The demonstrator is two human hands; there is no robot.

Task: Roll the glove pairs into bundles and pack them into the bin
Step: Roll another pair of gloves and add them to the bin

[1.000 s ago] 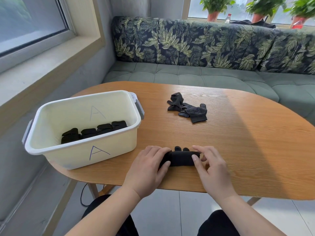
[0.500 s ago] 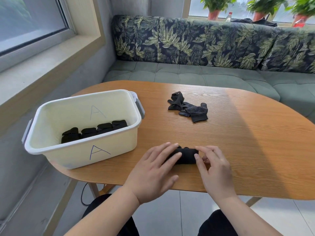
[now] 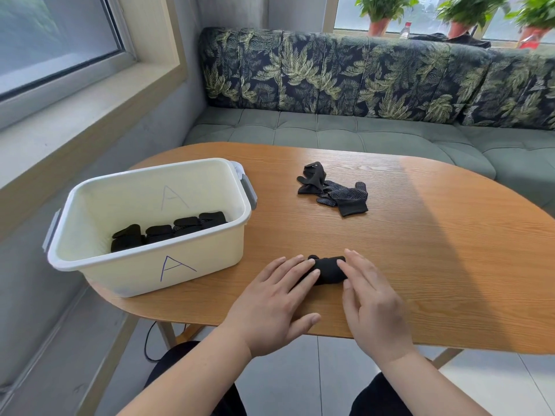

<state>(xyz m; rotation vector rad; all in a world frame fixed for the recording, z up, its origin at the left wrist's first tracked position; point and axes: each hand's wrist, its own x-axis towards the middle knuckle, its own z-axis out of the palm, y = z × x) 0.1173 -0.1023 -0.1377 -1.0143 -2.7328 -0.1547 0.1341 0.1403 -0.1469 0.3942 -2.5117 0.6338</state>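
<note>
Fingers [image 3: 303, 273] of my left hand [image 3: 270, 307] are straight and slightly spread, lying flat on the left end of the glove bundle [image 3: 329, 270]; nothing is curled round it. On my right hand [image 3: 375, 307] the fingertips [image 3: 345, 265] are likewise extended and press on the bundle's right end, thumb resting alongside. Neither hand grips; both press with open palms facing down. The glove bundle is a short black roll lying crosswise on the wooden table [image 3: 435, 265], to the right of the bin [image 3: 144, 265] and nearer to me than its front wall, apart from it. A few black glove tips show at the roll's far edge. The bin is cream plastic with grey handles and a hand-drawn "A" on the front wall and on the inner back wall. Inside it, along the bottom, a row of rolled bundles [image 3: 168, 231] lies side by side; the exact count is unclear because the front rim hides part of them. A loose glove pair [image 3: 333, 190], black with dotted palms, lies crumpled on the table to the right of the bin, level with its far right corner and well apart from my hands. Beyond the bin, a green bench [image 3: 330, 127] with a leaf-print backrest runs along the table's far side.
</note>
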